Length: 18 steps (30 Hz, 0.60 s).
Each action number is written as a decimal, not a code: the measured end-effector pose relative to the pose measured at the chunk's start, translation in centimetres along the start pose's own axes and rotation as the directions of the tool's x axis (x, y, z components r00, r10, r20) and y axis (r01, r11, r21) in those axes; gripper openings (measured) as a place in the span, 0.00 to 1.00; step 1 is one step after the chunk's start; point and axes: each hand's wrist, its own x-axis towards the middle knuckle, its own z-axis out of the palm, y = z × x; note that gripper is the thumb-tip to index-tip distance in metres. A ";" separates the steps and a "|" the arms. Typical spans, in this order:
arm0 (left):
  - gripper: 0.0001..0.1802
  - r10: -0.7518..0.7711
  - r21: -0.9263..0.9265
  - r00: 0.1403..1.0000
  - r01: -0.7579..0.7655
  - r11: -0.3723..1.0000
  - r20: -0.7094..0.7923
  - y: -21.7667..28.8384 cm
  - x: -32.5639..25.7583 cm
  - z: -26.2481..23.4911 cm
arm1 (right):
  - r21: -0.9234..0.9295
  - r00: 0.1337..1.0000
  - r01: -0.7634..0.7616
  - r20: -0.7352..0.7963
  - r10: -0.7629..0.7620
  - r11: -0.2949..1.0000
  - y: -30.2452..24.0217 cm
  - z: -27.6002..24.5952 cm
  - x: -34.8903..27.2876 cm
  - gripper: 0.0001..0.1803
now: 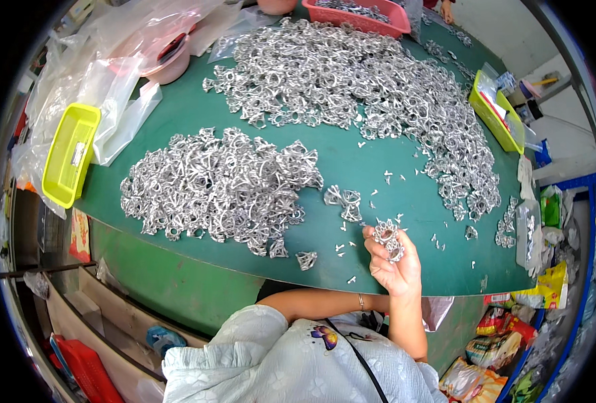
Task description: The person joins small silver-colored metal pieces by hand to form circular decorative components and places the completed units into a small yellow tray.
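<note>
My right hand (393, 265) is raised over the table's near edge, palm side toward me, its fingers and thumb closed around silver openwork metal pieces (387, 235) with flower-like rims. My left forearm (325, 303), with a thin bracelet at the wrist, reaches across my front below the table edge. Its hand is hidden behind my right forearm, so the fingers do not show. Just beyond the right hand lies a small cluster of similar metal pieces (345, 201). One separate metal piece (306, 260) lies near the edge, and tiny silver bits (351, 279) are scattered around.
A large pile of silver pieces (224, 185) covers the left-middle table (338, 144); a bigger heap (325, 74) curves along the back and right. Yellow-green trays (51, 181) stand at both sides. A red basket (358, 19) and pink bowl (170, 67) are farther back. Shelves with packets flank the right.
</note>
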 end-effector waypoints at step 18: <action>0.09 -0.169 0.165 0.982 0.181 0.970 -0.088 1.4 -1.7 -0.5 | -0.715 0.455 -0.554 0.169 -0.874 -0.427 -7.7 -22.4 -14.0 0.12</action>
